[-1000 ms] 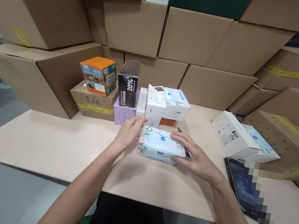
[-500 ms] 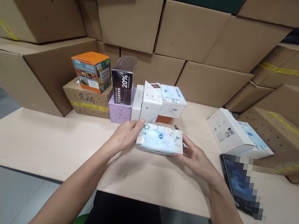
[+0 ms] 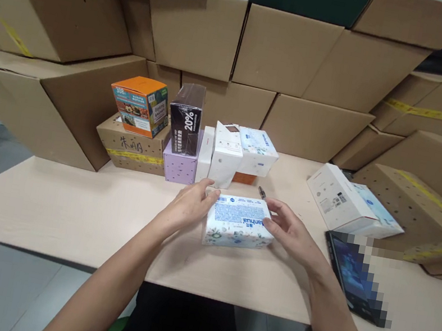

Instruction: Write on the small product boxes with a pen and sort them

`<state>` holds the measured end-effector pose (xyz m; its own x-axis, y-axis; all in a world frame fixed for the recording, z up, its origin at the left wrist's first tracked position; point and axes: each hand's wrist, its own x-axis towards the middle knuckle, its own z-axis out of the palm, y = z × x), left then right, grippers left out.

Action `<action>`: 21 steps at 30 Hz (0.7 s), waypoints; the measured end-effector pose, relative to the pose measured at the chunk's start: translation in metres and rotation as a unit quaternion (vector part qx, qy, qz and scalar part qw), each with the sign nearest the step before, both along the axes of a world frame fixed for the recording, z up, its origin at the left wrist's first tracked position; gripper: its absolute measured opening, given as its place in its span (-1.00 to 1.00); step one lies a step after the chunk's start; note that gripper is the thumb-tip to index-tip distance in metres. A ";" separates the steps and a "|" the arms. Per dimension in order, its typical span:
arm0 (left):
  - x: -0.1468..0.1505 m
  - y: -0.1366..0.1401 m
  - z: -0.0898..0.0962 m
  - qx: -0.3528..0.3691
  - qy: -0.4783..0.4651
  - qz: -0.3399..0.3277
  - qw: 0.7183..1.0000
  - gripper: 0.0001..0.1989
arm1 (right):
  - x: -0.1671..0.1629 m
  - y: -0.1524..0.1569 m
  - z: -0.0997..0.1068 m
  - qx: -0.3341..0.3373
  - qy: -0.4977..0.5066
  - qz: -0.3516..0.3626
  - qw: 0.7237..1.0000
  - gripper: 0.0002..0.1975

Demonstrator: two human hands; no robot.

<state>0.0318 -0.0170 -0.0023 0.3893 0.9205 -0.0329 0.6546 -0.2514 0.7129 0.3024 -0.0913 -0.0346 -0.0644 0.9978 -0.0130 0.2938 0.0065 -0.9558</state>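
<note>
A white and light-blue pack of tissues (image 3: pixel 238 228) with a floral pattern is between my hands at the middle of the table. Its face with lines of blue print points up, and the floral side faces me. My left hand (image 3: pixel 190 206) grips the left end, thumb on the top corner. At the right end, my right hand (image 3: pixel 290 232) has its thumb on the printed face and its fingers curved behind. Just beyond the pack lies a small dark pen-like object (image 3: pixel 261 193). Whether the pack touches the table is hard to tell.
Behind stand a white box (image 3: pixel 226 155), another tissue pack (image 3: pixel 256 152), a purple box (image 3: pixel 180 167), a black box (image 3: pixel 186 119) and an orange box (image 3: pixel 139 105). At right are a white box (image 3: pixel 341 201) and a dark tablet (image 3: pixel 349 274). Cardboard boxes (image 3: pixel 288 52) wall the back.
The tissue pack has been tipped in my hands, so its printed face now points up and the floral face toward me. It sits slightly nearer to me.
</note>
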 end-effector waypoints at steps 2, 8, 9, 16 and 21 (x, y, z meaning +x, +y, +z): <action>-0.001 0.000 0.001 0.003 0.005 -0.013 1.000 -0.43 | 0.000 0.001 0.000 -0.005 -0.002 -0.004 1.000 -0.34; 0.000 -0.001 0.001 0.025 0.030 -0.040 0.998 -0.42 | 0.000 -0.002 0.003 -0.029 -0.006 0.034 0.999 -0.42; 0.001 -0.001 0.001 0.023 0.023 -0.038 0.999 -0.43 | -0.001 -0.003 0.003 -0.026 -0.007 0.034 0.999 -0.43; 0.004 -0.001 0.000 0.069 -0.082 0.027 0.994 -0.48 | -0.004 -0.003 0.000 0.038 0.033 -0.017 0.999 -0.37; 0.007 -0.002 -0.002 0.147 -0.126 0.059 0.979 -0.66 | -0.005 -0.002 -0.001 0.085 0.062 -0.056 0.993 -0.55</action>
<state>0.0393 -0.0187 -0.0042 0.2417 0.9145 0.3244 0.5034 -0.4040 0.7638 0.2977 -0.0931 -0.0351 0.0566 0.9861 0.1565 0.1815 0.1440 -0.9728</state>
